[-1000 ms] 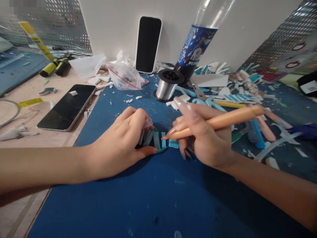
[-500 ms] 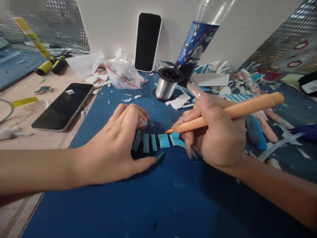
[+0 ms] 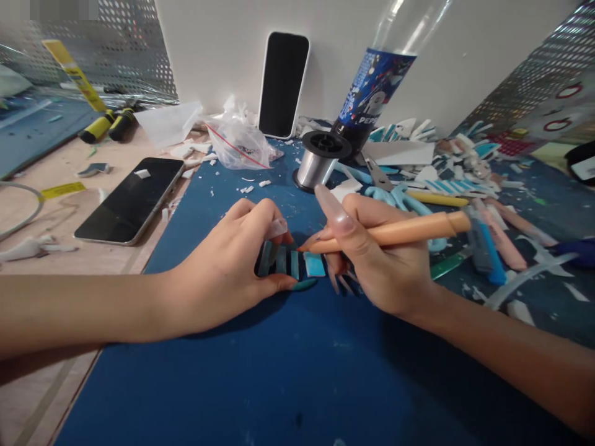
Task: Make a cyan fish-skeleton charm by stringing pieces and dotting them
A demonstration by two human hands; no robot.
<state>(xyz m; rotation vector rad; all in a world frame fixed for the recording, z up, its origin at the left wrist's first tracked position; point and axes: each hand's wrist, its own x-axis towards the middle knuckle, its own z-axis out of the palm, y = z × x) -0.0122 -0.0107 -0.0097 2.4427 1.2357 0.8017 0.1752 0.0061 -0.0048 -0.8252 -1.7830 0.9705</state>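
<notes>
My right hand [image 3: 385, 260] is closed around an orange marker [image 3: 409, 230], its tip just above the upper end of a narrow blue strip [image 3: 294, 265]. My left hand [image 3: 223, 272] rests on the blue mat [image 3: 260, 371], thumb at the strip's near end and a fingertip at its far end, steadying it. Further dark blue strips [image 3: 281, 260] lie under the left hand's arch, partly shaded. A wider light-blue piece [image 3: 315, 265] sits between the two hands. Behind the right hand, light-blue scissors [image 3: 400, 197] are partly covered.
A wire spool [image 3: 320, 162] stands behind my hands, near a Pepsi bottle [image 3: 376, 93] and an upright phone [image 3: 283, 87]. Another phone [image 3: 130, 201] lies at left, by a plastic bag [image 3: 242, 142]. Foam scraps [image 3: 455, 167] and pens [image 3: 502, 238] crowd the right.
My right hand has moved left with the marker, its tip now over the narrow strip. The left thumb and fingers have drawn closer around that strip. The scissors have come into view.
</notes>
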